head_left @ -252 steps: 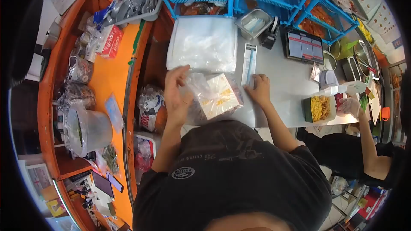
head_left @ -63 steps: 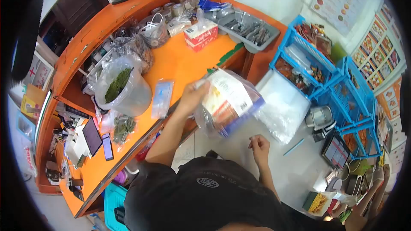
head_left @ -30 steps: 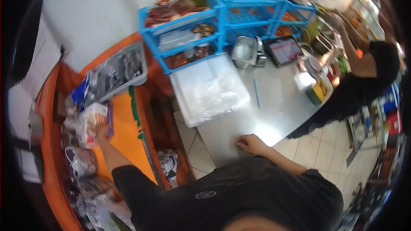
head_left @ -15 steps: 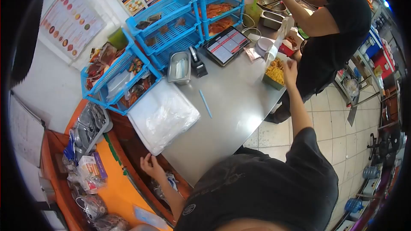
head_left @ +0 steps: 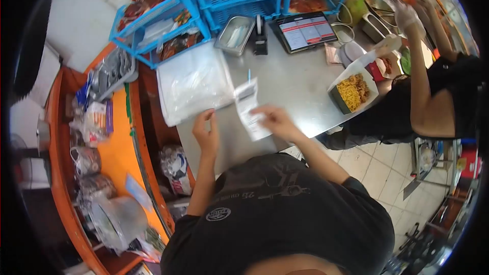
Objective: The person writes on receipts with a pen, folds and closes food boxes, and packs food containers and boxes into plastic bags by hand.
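A printed paper receipt point(head_left: 248, 103) is pinched at its right edge in my right hand point(head_left: 277, 122), above the steel table. My left hand point(head_left: 206, 131) is raised by the near right corner of the stack of clear plastic bags point(head_left: 193, 84), its fingers loosely curled and apart with nothing seen in them. Behind the receipt, the tip of a blue pen point(head_left: 249, 75) shows; the rest is covered. To the right stands an open takeout box point(head_left: 333, 94) filled with yellow noodles or rice point(head_left: 351, 91) and browned pieces, apart from both hands.
Along the back of the steel table point(head_left: 300, 84) are blue baskets point(head_left: 239, 5), a metal tray point(head_left: 235, 35), a tape dispenser point(head_left: 260, 35) and a tablet point(head_left: 307, 31). A co-worker point(head_left: 438, 91) with a gloved hand stands at right. An orange shelf point(head_left: 122, 145) with bagged goods lies left.
My right hand has left the takeout box and now holds the receipt near the middle. My left hand has risen beside the bags. The view has shifted, and the box stands unheld.
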`<state>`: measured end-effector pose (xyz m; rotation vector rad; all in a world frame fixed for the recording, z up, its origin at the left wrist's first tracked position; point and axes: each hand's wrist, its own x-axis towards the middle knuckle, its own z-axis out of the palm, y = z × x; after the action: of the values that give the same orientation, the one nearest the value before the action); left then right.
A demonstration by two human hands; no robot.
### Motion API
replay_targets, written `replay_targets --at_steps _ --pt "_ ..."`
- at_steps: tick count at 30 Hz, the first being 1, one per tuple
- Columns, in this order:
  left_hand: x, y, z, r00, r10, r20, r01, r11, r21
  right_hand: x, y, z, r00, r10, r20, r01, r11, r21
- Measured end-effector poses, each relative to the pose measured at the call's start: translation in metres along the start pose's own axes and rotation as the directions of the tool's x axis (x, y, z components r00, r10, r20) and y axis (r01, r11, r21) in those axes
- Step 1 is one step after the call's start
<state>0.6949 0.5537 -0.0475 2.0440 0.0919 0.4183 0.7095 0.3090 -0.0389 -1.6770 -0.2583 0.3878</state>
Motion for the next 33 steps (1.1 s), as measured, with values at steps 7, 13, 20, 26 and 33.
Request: replay_targets --at_steps 7,13,20,26,33 --pt "-0.06 -0.041 0.039 0.846 0.271 0.46 -0.424 0.864 0.27 -0.008 0.08 0.022 0.987 0.052 0.151 -0.017 0.975 -0.221" --pt "-0.046 -0.065 0.029 0.842 0.281 0.461 -0.457 0.826 0.331 -0.046 0.075 -0.096 0.304 -0.381 -0.873 -0.216 0.865 -0.453" --pt "-0.042 -0.067 0.024 0.837 0.298 0.459 -0.461 0.836 0.297 -0.107 0.146 -0.239 0.094 -0.063 -0.994 -0.49 0.866 -0.101" --pt "-0.043 -0.066 0.023 0.845 0.296 0.445 -0.453 0.839 0.301 -0.091 0.142 -0.18 0.329 -0.21 -0.92 -0.411 0.846 -0.34" --pt "-0.045 -0.075 0.022 0.852 0.296 0.431 -0.437 0.857 0.274 -0.024 0.127 -0.05 0.402 0.049 -0.914 -0.074 0.997 0.021"
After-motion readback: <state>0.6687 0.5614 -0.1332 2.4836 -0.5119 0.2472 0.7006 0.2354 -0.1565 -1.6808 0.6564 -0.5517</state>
